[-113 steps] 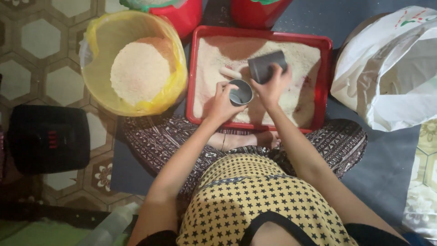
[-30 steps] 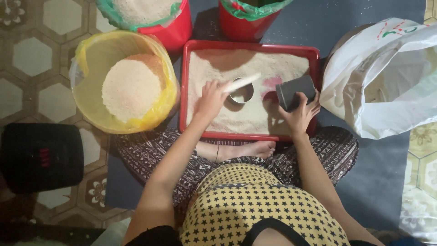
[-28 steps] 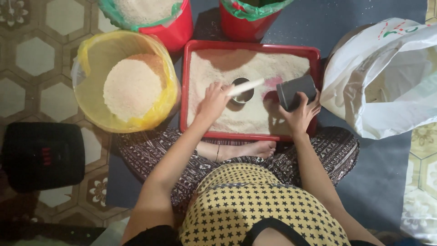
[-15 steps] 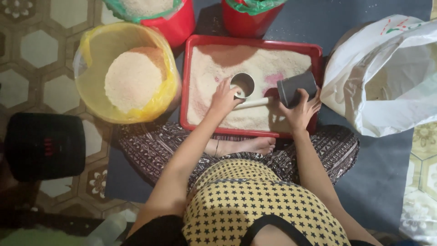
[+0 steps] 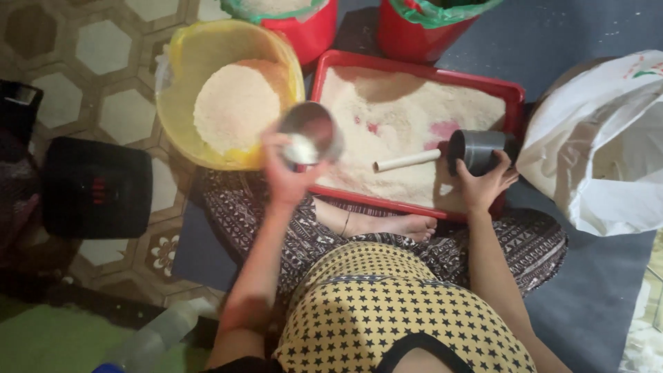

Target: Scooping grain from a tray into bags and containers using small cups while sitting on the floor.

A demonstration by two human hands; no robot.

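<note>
Holding a small round metal cup (image 5: 309, 132) w/ a bit of white powder inside, left hand (image 5: 284, 181) has its grip closed on it, raised between yellow basin (image 5: 181, 62) & red tray (image 5: 514, 91). Right hand (image 5: 482, 185) clasps dark cylinder (image 5: 476, 148) at tray's right end. White stick (image 5: 407, 161) lies in tray. Half a sec ago cup sat down in tray; now lifted out toward basin.

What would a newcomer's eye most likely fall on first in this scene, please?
Probably the red tray of pale powder at the centre, with a pale stick lying on it. The left hand holds up a small metal cup near the yellow-lined basin of grain, while the right hand grips a grey cup at the tray's right edge.
</note>
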